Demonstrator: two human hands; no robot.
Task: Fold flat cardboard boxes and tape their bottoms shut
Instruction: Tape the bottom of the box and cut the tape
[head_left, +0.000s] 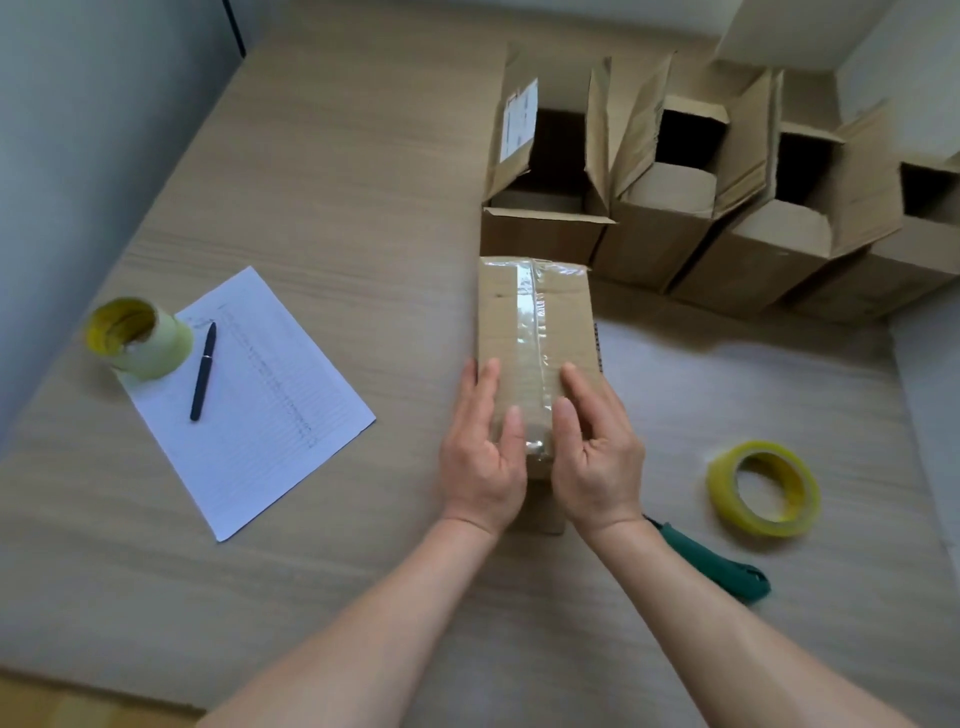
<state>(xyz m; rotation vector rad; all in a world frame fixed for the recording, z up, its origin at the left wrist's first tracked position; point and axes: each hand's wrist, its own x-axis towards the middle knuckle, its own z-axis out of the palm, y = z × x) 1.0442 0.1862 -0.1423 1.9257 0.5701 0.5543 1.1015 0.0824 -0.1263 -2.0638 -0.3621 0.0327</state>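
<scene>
A small brown cardboard box (535, 332) stands on the table with its taped bottom face up; a strip of clear tape runs down the middle seam. My left hand (483, 452) lies flat on the near left part of that face, fingers straight. My right hand (597, 447) lies on the near right part, fingers straight, beside the tape. Both hands press on the box near its front edge. A yellow tape roll (763, 488) lies on the table to the right. A green-handled cutter (717, 566) lies by my right forearm, partly hidden.
Several folded boxes (649, 239) with open tops stand in a row at the back right. On the left lie a white lined sheet (270, 415), a dark pen (203, 371) and a second yellow tape roll (137, 338). A wall borders the table's left side.
</scene>
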